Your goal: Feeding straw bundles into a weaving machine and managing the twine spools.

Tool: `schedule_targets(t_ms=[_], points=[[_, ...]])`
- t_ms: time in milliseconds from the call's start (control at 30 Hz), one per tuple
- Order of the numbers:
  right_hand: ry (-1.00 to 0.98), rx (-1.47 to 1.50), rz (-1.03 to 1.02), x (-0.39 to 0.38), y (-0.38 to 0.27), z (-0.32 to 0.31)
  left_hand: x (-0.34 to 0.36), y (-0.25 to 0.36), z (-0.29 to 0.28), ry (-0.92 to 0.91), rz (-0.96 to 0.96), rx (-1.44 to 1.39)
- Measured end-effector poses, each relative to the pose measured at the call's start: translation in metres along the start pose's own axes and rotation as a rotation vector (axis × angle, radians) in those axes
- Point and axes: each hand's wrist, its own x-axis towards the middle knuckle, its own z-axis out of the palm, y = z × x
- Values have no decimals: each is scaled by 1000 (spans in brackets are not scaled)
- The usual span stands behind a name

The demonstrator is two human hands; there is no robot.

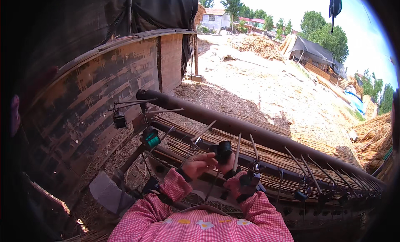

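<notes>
My right hand (226, 163), partly hidden under a black spool (221, 148), holds that spool upright above the machine. My left hand (200, 163) is just left of it, fingers loosely extended toward the spool, with nothing visible in them. Thin metal rods (236, 152) stick out around both hands from a long rusty pipe (266, 138). A green spool (151, 138) hangs to the left, and dark weights or spools (301, 195) hang along the right. Bundled reed stalks (287, 158) lie lengthwise under the rods.
A worn board wall (96, 84) with black sheeting (158, 11) stands at the left. A metal plate (109, 192) juts out at lower left. Beyond the pipe is straw-strewn ground (250, 84), with reed piles (371, 142) at the right and a tarp-covered stack (310, 50) behind.
</notes>
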Motion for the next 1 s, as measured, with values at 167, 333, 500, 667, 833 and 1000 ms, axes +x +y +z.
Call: schedule_targets(t_ms=[167, 333, 500, 667, 833, 1000], points=[[101, -143, -13, 26, -13, 31, 64, 3, -75, 156, 183, 295], [139, 800, 660, 20, -70, 70, 51, 30, -32, 320, 624, 1509], [-384, -635, 61, -17, -52, 37, -1, 39, -10, 609, 252, 1681], [-76, -1212, -268, 39, -9, -16, -75, -22, 10, 348, 265, 1976], [-316, -1519, 409, 80, 39, -90, -181, -69, 8, 167, -397, 1997], [14, -834, -128, 11, -35, 19, -220, 19, 63, 669, 164, 1334]])
